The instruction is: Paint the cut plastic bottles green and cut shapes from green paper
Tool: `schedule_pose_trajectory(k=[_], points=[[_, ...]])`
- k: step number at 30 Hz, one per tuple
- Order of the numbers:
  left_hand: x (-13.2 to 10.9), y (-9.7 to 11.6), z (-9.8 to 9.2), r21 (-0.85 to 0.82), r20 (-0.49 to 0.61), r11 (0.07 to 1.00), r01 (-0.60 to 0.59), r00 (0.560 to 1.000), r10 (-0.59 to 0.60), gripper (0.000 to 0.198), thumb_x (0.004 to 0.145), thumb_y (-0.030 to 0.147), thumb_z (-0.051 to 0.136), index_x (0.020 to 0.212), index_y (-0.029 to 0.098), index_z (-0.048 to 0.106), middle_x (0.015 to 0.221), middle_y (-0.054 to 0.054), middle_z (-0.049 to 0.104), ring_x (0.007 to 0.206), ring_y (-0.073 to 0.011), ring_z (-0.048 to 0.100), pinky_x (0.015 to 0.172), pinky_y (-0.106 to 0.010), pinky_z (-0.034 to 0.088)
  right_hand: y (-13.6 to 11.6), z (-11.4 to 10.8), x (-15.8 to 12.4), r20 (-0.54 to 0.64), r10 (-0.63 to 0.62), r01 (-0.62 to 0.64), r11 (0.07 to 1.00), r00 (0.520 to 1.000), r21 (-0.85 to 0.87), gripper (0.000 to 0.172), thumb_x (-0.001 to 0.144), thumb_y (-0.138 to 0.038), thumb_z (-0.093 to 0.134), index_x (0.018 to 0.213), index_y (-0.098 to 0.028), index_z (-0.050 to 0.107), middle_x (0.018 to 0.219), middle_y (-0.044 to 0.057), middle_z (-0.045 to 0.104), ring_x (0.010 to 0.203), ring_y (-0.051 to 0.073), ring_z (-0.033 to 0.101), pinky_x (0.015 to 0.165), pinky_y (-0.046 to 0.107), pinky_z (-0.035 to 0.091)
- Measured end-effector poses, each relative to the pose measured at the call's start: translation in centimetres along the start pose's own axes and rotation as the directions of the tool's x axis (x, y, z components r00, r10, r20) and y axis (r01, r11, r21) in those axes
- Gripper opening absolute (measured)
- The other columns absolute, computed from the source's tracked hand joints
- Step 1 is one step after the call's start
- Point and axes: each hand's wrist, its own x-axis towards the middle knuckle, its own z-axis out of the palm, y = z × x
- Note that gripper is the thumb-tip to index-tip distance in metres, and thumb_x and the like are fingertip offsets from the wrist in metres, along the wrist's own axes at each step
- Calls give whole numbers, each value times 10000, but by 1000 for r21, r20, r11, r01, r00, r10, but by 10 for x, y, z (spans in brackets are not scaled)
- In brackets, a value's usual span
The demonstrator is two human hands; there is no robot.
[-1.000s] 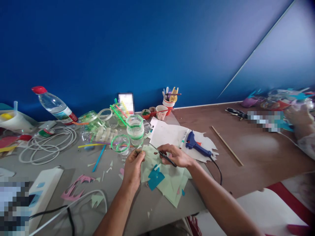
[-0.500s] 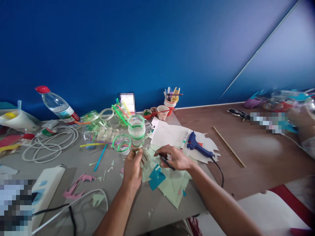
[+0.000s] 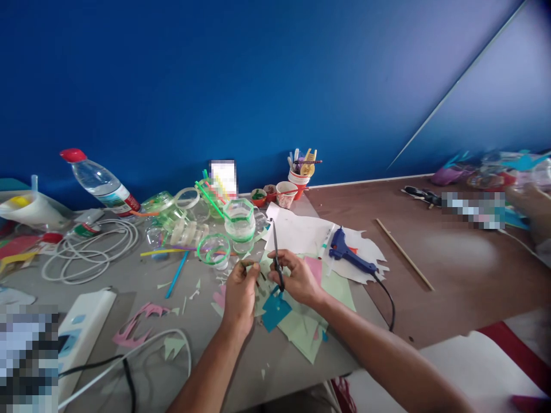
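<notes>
My right hand [image 3: 297, 275] is closed around black-handled scissors [image 3: 276, 244], whose blades point up and away from me. Pinched in my left hand [image 3: 241, 295] is a small piece of pale green paper [image 3: 260, 285], partly hidden by the fingers. The two hands are close together, with the scissors just right of the paper. Under them lie a blue paper scrap [image 3: 276, 312] and larger pale green sheets [image 3: 303, 335]. A pink paper piece [image 3: 314, 269] shows beyond my right wrist.
A blue glue gun [image 3: 350, 252] rests on white paper to the right. Clear plastic cups [image 3: 239, 223] stand ahead, a water bottle [image 3: 103, 183] leans at the left, and a power strip [image 3: 88, 327] lies nearer me. At far right is another person's hand [image 3: 531, 206].
The scissors have swung from pointing left to pointing up and away, as my right hand turned and shifted slightly left. A pink paper piece has come into view. My left hand keeps its pinch.
</notes>
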Motion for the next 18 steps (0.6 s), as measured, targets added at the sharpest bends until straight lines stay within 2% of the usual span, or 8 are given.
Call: schedule_pose_trajectory(k=[5,8,13,15,18], points=[[-8,10,7,-112,161,977,179,974,-160,451,591,376,814,952,169,639,757,-10,681,570,-110,583,552,-229,456,-3,-3,1,-28,6,-4,996,1000,89,319,713,-301,702,988,-197,578,699,-19,547,643,125,515,565,233,437],[-10,11,8,-127,176,964,235,962,-211,434,547,322,846,901,153,660,749,-16,685,590,-113,595,578,-238,485,-5,-5,1,-22,-5,6,998,1000,60,331,707,-328,712,982,-195,587,711,-11,549,675,135,520,604,249,450],[-8,12,8,-178,97,964,196,979,-180,340,514,305,851,752,155,661,595,35,621,526,-88,550,543,-213,466,-12,-12,0,110,-36,41,998,993,-39,311,771,-412,630,979,-181,613,780,20,588,737,155,526,674,282,447],[-6,15,8,-206,53,965,162,987,-155,335,498,311,852,721,159,654,583,40,617,513,-83,540,532,-210,454,-16,-15,-1,163,-64,92,982,984,-168,311,788,-438,596,957,-179,627,780,29,603,744,169,531,698,305,439],[-5,20,9,-270,9,958,100,995,-101,353,467,300,860,715,163,649,625,30,644,553,-95,566,572,-225,469,-20,-15,-3,217,-135,211,901,967,-380,338,783,-455,584,951,-167,638,757,41,619,731,189,539,738,347,422]])
